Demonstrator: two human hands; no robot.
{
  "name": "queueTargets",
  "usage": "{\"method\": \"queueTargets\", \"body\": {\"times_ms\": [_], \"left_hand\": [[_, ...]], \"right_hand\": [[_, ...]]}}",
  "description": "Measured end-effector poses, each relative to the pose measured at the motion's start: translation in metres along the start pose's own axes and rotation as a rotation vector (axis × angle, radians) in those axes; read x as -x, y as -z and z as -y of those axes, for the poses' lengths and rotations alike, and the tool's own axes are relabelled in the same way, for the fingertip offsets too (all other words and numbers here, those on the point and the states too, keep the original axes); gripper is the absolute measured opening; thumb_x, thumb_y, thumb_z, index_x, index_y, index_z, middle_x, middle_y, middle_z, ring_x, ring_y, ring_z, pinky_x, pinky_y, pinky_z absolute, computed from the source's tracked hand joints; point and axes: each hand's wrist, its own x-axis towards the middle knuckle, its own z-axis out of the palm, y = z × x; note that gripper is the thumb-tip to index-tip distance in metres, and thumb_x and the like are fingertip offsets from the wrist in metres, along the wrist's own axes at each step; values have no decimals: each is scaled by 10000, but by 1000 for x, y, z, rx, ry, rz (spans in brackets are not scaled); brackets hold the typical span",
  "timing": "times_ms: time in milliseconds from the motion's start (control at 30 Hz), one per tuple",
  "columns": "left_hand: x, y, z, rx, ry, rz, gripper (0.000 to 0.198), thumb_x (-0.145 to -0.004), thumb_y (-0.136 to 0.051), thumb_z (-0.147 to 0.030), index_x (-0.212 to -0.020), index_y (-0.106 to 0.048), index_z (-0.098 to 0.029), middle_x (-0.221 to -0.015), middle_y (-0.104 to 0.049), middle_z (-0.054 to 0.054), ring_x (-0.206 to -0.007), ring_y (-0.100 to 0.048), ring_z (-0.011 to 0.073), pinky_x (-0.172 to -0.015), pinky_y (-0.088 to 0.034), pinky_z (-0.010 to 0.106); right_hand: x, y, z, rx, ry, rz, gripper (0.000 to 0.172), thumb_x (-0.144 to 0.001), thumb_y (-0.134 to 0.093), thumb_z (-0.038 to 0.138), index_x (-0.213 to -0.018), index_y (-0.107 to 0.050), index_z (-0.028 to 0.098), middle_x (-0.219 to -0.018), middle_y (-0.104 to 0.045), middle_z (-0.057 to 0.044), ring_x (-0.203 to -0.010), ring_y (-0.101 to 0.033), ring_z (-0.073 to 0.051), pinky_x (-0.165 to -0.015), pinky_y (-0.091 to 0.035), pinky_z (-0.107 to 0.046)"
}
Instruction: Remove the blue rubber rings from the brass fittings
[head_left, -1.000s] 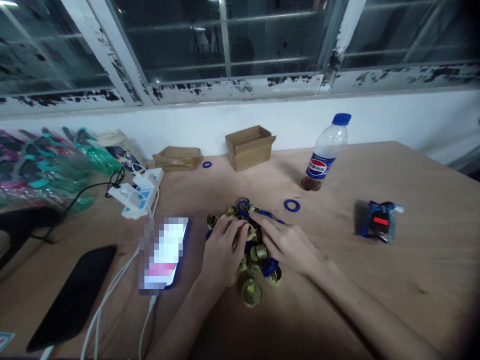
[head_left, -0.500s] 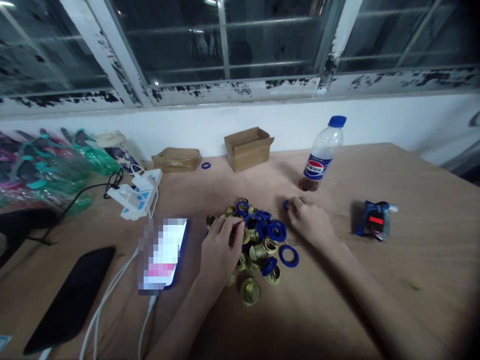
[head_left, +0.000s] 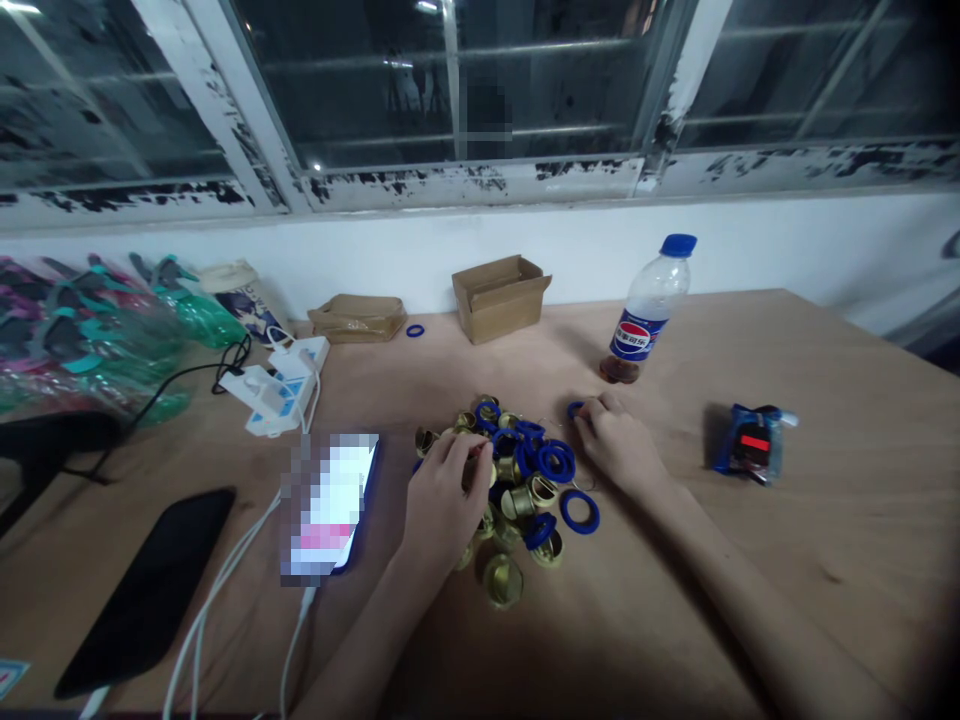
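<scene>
A heap of brass-coloured round metal caps (head_left: 503, 582) and blue rings (head_left: 556, 447) lies in the middle of the table. Over the heap's left side is my left hand (head_left: 450, 490), its fingers curled in and the thumb close to them; what they hold, if anything, is hidden. To the right of the heap, my right hand (head_left: 619, 440) rests low on the table. Its fingertips are closed on a blue ring (head_left: 573, 411), which shows only in part. One flat blue ring (head_left: 597, 513) lies at the heap's right edge, near my right wrist.
A lit phone (head_left: 334, 500), a black phone (head_left: 146, 590) and a white power strip (head_left: 281, 390) with cables are on the left. Behind stand an open cardboard box (head_left: 501, 305), a flat carton (head_left: 356, 318) and a cola bottle (head_left: 634, 330). A small blue packet (head_left: 752, 445) lies right.
The whole view has shifted slightly. Both hands keep nearly the same places and poses, and the heap looks unchanged.
</scene>
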Motion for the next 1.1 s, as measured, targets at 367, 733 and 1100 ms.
{"method": "queueTargets", "body": {"times_ms": [367,733,1100], "left_hand": [[1,-3,2,4,-13,-5,93,-906,-506,-222,-881,-592,-196,-834,-649,30,-788,-624,173,-726,-469,278],[1,-2,1,13,-2,4,96,-902,-502,-210,-870,-592,-196,-832,-654,32,-795,-629,177,-726,-473,285],[-1,2,-2,19,19,21,103,-900,-492,-203,-852,-583,-199,-839,-649,39,-787,-625,175,-722,-476,285]], "right_hand": [[0,3,17,-822,-81,108,359,-836,-483,536,-754,-542,192,-609,-494,9,-529,-445,-127,-514,-367,-263],[-5,-1,5,-958,-272,47,315,-743,-610,495,-793,-545,191,-617,-544,3,-486,-449,-117,-433,-324,-236],[11,4,33,-419,367,18,163,-852,-507,232,-951,-635,212,-987,-630,-69,-950,-619,-210,-866,-487,-364]]}}
